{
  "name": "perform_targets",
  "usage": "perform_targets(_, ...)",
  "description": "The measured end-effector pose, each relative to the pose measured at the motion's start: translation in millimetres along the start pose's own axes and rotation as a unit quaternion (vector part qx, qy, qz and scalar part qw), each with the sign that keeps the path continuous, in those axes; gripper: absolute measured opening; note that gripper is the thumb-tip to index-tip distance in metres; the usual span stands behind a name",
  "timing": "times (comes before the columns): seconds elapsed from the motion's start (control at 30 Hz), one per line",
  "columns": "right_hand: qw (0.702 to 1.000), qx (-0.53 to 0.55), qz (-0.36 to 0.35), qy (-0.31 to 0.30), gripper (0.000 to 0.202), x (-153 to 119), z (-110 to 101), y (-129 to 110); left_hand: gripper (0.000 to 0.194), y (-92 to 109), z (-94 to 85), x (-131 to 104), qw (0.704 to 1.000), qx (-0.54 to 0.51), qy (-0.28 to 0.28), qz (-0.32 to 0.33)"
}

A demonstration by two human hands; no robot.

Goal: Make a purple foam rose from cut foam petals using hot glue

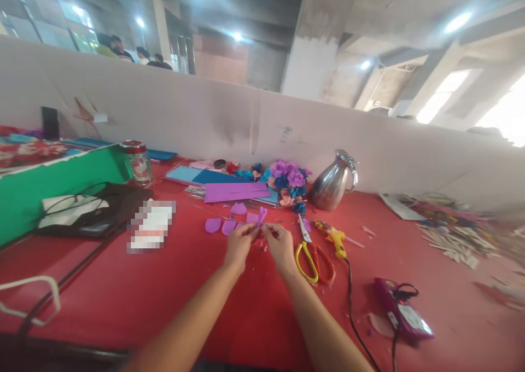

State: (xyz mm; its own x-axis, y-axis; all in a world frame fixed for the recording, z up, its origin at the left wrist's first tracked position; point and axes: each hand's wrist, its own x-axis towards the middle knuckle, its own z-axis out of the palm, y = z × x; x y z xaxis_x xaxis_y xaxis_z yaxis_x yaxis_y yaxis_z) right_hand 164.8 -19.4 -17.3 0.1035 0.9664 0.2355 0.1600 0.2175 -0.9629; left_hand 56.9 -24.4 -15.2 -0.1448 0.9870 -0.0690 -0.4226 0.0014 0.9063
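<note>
Over the middle of the red table, my left hand [240, 244] and my right hand [280, 244] meet at the fingertips. Both are closed in a pinch around the base of a small purple paper piece [262, 215], which stands upright between them. Loose purple petals [213, 226] lie just beyond and left of my left hand. Behind them is a flat purple paper sheet [235, 192]. Scissors [308, 251] with one yellow and one red handle lie right of my right hand, beside a yellow glue gun [338, 243].
A steel jug [333, 181] and a pile of paper flowers [290, 176] stand at the back. A glass jar [139, 164] and dark bag [118, 208] are left. A purple power strip [404, 311] with cables lies front right; thin sticks [449, 242] lie far right.
</note>
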Motion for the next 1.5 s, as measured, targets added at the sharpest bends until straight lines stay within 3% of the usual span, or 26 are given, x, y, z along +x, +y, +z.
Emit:
perform_targets(0.17, 0.999, 0.035, 0.019, -0.001, 0.018, -2, 1, 1, 0.028, -1, -3.1, -8, 0.999, -0.005, 0.030, 0.021)
perform_targets(0.43, 1.000, 0.024, -0.001, -0.006, 0.026, -6, 3, -2, 0.026, 3, -6.8, -7, 0.999, 0.009, 0.018, 0.047)
perform_targets(0.77, 1.000, 0.020, -0.001, -0.004, 0.022, -7, 4, 1, 0.023, 0, -4.1, -12, 0.998, 0.006, -0.011, 0.058)
perform_targets(0.97, 0.998, 0.056, 0.016, -0.007, 0.024, -8, 5, -2, 0.028, -1, -6.3, -12, 0.999, -0.025, -0.007, 0.039)
perform_targets(1.2, 0.996, 0.085, 0.029, -0.024, 0.021, -7, 7, -5, 0.028, 1, -10.0, -6, 0.990, -0.128, -0.034, -0.039)
perform_targets(1.37, 0.996, 0.077, 0.025, -0.047, 0.017, -7, 8, -8, 0.023, -1, -13.5, -2, 0.990, -0.117, -0.064, -0.039)
perform_targets(1.5, 0.994, 0.089, 0.036, -0.043, 0.019, -8, 8, -8, 0.022, -1, -13.6, -2, 0.991, -0.110, -0.058, -0.038)
